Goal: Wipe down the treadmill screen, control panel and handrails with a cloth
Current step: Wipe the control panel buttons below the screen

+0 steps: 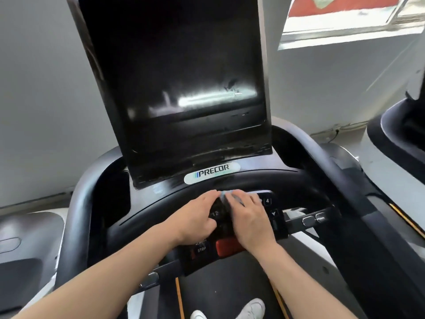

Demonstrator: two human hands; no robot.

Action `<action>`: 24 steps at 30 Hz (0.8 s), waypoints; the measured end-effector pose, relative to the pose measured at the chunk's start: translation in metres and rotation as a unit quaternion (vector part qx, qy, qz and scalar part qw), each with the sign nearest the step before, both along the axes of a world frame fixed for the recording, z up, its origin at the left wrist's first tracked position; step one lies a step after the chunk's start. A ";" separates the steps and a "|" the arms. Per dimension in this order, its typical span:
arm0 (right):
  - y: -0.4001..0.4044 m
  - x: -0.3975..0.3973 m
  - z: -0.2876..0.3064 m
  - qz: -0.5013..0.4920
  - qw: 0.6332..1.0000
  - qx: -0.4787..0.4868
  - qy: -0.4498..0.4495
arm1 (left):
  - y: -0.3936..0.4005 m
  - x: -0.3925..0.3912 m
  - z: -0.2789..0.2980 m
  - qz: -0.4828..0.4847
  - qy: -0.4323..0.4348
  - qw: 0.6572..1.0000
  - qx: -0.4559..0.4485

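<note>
The treadmill's tall dark screen (174,65) stands ahead, with pale smears across its lower part. Below the Precor badge lies the black control panel (268,201) with numbered keys and a red stop button (226,247). Both hands are on this panel. My right hand (248,217) lies flat with straight fingers on a pale blue cloth (226,195), which is mostly hidden under it. My left hand (195,219) rests beside it, its fingertips touching the cloth's edge. The curved handrails run down the left (76,215) and right (358,203).
A crossbar with metal grip sensors (309,220) sticks out to the right of the panel. My white shoes (251,307) stand on the dark belt (230,284). Another machine (395,139) stands close on the right, and a grey wall is behind.
</note>
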State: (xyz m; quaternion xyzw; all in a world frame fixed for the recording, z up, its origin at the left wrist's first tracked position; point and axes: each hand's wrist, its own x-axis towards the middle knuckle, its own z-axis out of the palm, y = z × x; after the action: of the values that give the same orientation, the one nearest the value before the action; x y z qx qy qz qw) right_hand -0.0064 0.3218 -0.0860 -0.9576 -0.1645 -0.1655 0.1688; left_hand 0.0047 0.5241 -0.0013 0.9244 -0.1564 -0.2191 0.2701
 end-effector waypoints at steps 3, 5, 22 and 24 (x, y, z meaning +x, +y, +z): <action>0.000 0.007 0.004 -0.091 0.996 0.009 -0.007 | 0.006 -0.005 -0.001 -0.005 -0.001 1.000 -0.005; 0.026 -0.002 0.005 -0.042 0.999 0.012 0.018 | 0.006 -0.006 0.000 0.003 -0.001 1.000 -0.024; 0.027 -0.006 0.003 -0.118 0.992 0.034 -0.003 | 0.009 -0.008 -0.004 0.007 0.005 1.000 -0.002; 0.036 -0.008 0.003 -0.023 0.999 0.018 -0.020 | 0.007 -0.010 -0.003 0.009 -0.001 1.000 -0.015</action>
State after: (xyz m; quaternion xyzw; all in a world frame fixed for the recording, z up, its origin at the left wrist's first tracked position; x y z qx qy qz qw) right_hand -0.0147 0.3575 -0.0834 -0.9544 -0.1423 -0.1919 0.1790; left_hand -0.0054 0.5316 -0.0046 0.9217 -0.1518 -0.2137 0.2861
